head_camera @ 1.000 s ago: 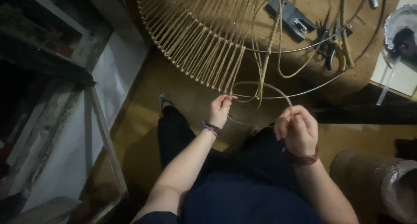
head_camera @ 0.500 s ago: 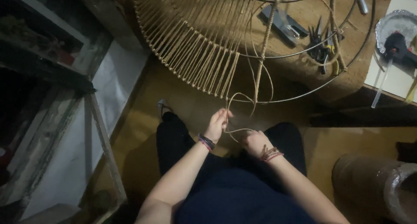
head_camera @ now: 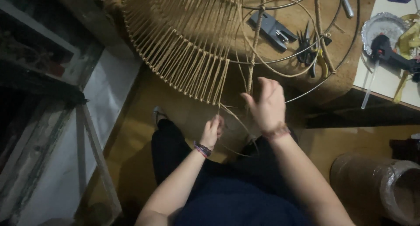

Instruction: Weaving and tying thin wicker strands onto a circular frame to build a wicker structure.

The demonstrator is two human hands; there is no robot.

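Left hand (head_camera: 213,130) pinches tan cord (head_camera: 238,121); right hand (head_camera: 267,104) raised, open.

On the brown work surface lie a grey stapler-like tool (head_camera: 272,30) and dark scissors or pliers (head_camera: 307,51), hard to tell which. A black glue gun (head_camera: 389,55) rests by a foil dish (head_camera: 379,26) on the white tabletop (head_camera: 385,83). A plastic-wrapped roll (head_camera: 385,186) stands on the floor.
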